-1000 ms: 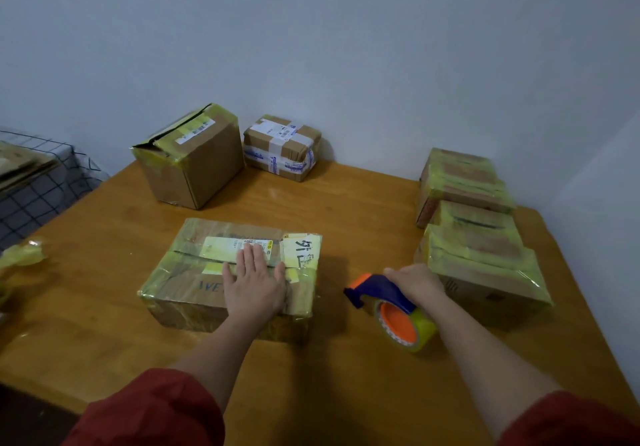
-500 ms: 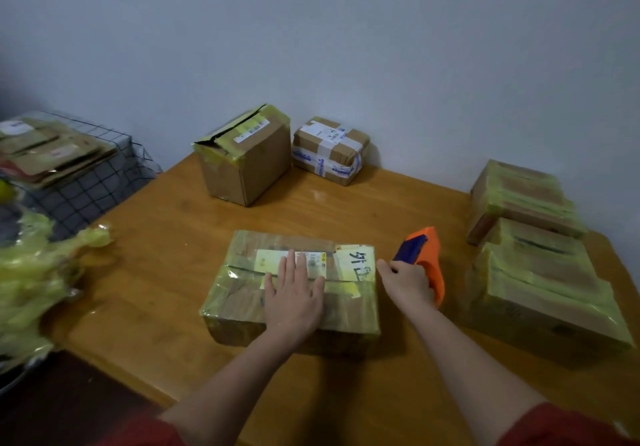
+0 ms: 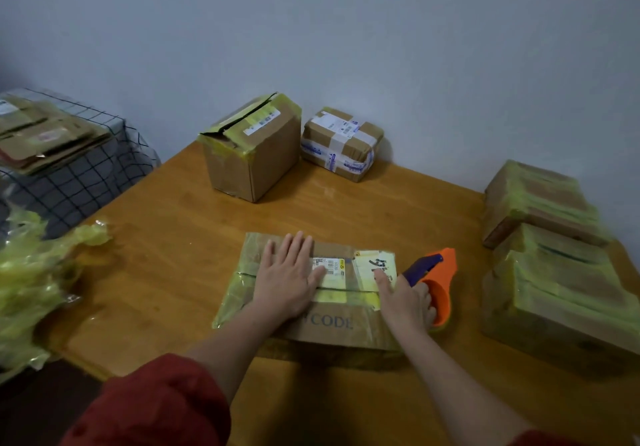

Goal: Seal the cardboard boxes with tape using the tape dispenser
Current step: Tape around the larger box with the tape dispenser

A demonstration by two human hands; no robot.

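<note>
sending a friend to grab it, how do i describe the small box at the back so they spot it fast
Find the table and follow it to its far edge by the wall. Two boxes stand there; the small box is the right one. The tall box beside it has yellow-green tape, while this one is strapped in white tape with blue print.

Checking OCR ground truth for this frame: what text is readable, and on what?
"CODE", with a cut-off letter before it: printed on the flat box in front.
Barcode label on that box: digits too small to read.
Handwritten label beside it: dark strokes, illegible.
White label on the tall box: too blurred.
Print on the small box: blurred.
</note>
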